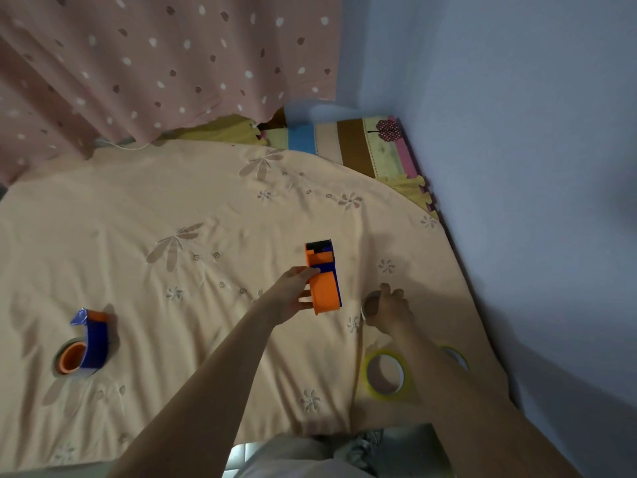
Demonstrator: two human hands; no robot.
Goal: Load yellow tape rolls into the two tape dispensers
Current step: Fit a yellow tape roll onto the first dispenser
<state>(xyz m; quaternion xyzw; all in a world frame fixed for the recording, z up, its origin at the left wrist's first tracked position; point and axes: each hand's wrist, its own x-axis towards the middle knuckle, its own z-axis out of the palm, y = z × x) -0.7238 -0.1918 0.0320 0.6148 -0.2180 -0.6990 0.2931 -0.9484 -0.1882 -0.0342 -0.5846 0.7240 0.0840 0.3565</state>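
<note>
Near the left edge of the peach bedsheet point(213, 208) lies a blue and orange tape dispenser point(86, 345) on its side, its orange hub showing. Near the middle, the left hand point(293, 298) grips a second orange and blue tape dispenser point(323, 277), fingers curled round its orange side. Toward the right edge, the right hand point(389, 307) curls its fingers on a tape roll point(368, 307), mostly hidden. Closer to the front edge lies a flat yellow tape roll point(387, 372), with another yellow roll point(456, 355) half hidden by the arm.
</note>
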